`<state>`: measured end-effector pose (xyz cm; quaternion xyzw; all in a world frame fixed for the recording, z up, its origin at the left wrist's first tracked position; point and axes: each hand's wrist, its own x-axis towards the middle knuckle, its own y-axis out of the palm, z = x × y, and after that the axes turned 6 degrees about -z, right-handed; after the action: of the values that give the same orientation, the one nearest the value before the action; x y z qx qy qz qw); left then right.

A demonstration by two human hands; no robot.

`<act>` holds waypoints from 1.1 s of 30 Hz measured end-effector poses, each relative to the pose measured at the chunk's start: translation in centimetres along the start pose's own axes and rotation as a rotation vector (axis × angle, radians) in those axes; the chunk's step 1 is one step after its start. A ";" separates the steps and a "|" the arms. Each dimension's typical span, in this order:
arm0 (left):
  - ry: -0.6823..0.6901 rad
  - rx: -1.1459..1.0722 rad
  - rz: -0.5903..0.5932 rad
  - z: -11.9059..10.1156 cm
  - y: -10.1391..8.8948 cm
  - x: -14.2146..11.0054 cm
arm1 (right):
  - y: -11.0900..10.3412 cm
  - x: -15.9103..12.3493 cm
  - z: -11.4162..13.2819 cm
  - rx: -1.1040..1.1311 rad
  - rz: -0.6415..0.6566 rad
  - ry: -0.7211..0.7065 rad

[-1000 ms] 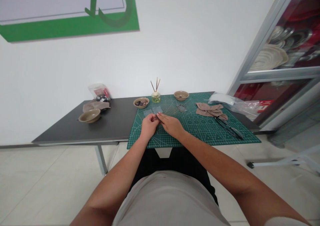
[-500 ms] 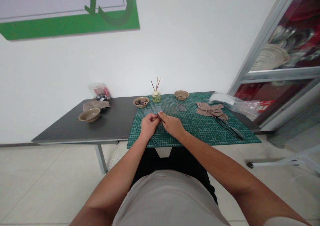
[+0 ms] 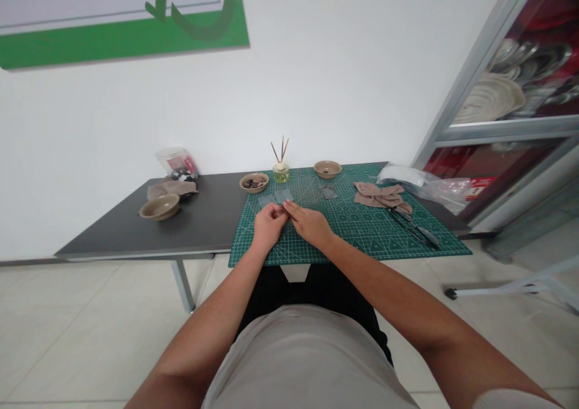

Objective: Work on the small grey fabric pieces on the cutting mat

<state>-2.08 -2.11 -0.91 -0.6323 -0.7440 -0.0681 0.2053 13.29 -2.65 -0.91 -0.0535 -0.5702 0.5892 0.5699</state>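
Over the green cutting mat (image 3: 353,234), my left hand (image 3: 269,223) and my right hand (image 3: 311,223) meet with fingertips together. Both are closed at the near edge of a small translucent plastic bag (image 3: 284,196). My left thumb and fingers pinch it, while the right fingers lie along its edge. What sits between the fingertips is mostly hidden. A second translucent bag (image 3: 266,200) lies flat just beyond my left hand. Farther right, another small bag (image 3: 328,192) with something dark in it rests on the mat.
Behind the hands stand a bowl of stones (image 3: 254,183), a reed diffuser (image 3: 281,171) and a brown bowl (image 3: 327,169). To the right lie a brown cloth (image 3: 380,195), eyeglasses (image 3: 414,228) and a plastic bag (image 3: 420,183). Another bowl (image 3: 160,207) and a clear container (image 3: 177,163) are at left.
The view has shifted slightly. My hands keep nearly the same pose at the small bag, with only slight finger movement.
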 end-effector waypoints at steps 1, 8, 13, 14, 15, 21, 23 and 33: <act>-0.011 -0.028 0.012 0.0 0.0 0.0 | 0.0 0.0 0.0 -0.003 -0.009 0.003; -0.058 -0.100 0.011 0.3 0.3 0.0 | -0.4 0.1 0.2 -0.020 -0.017 0.026; -0.080 -0.091 -0.015 0.0 0.2 0.0 | -0.3 0.0 0.2 -0.103 -0.010 0.017; -0.075 -0.075 -0.022 -0.1 0.1 0.1 | -0.3 0.0 0.2 -0.125 0.001 -0.007; -0.065 -0.059 -0.028 -0.1 0.0 0.1 | -0.2 0.0 0.2 -0.147 0.010 -0.032; -0.073 -0.145 -0.014 0.1 0.2 0.1 | -0.4 -0.1 0.4 -0.188 -0.012 -0.055; -0.089 -0.190 -0.011 0.3 0.3 0.1 | -0.4 -0.1 0.4 -0.181 -0.019 -0.051; -0.059 -0.135 -0.022 0.6 0.0 0.2 | -0.4 -0.1 0.3 -0.125 -0.019 -0.077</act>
<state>-2.18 -1.74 -1.40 -0.6382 -0.7503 -0.1014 0.1394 13.34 -3.01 -0.59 -0.0608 -0.6279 0.5488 0.5485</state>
